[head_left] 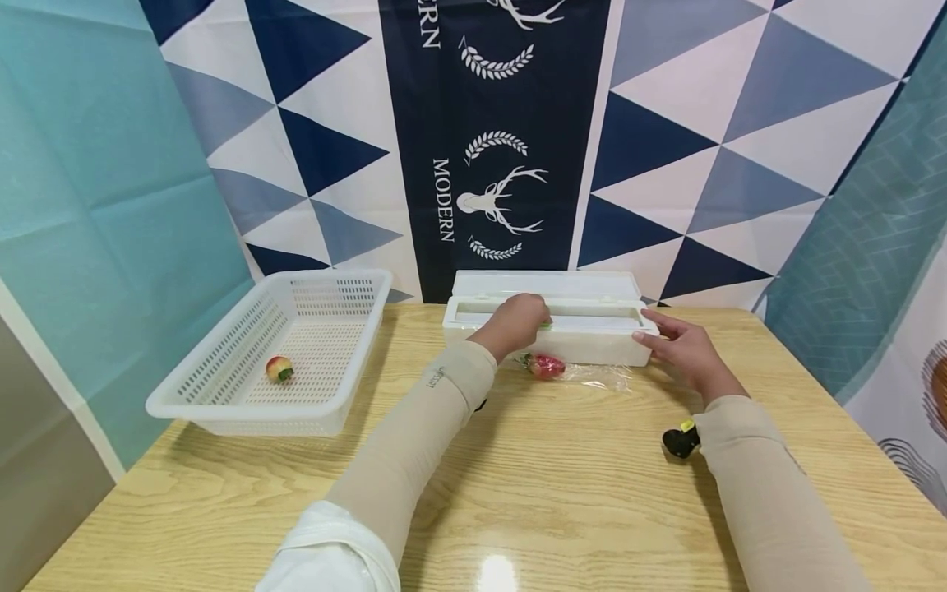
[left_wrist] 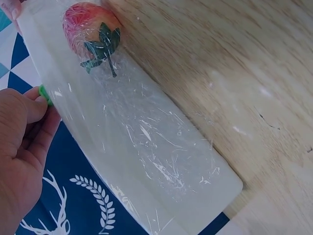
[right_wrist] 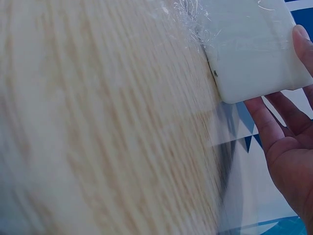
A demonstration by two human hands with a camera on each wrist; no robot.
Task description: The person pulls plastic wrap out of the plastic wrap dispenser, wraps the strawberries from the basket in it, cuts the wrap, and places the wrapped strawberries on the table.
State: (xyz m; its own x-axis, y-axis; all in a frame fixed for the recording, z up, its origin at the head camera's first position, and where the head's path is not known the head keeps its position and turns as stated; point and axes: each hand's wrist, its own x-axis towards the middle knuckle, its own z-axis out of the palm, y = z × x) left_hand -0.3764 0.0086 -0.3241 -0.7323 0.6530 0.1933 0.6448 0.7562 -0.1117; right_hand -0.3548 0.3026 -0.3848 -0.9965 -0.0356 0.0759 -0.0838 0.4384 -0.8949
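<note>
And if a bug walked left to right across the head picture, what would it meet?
White basket → red fruit under plastic wrap → right hand.

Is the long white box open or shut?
Open: the white box's lid is raised at the back, and you can see inside.

Directly facing you, a printed fabric backdrop of navy, slate-blue and white triangles, its dark central band bearing white stag heads and "MODERN", teal hanging to your left, brick-patterned teal hanging to your right, wood-grain tabletop below you, bright glare at its near side.
</note>
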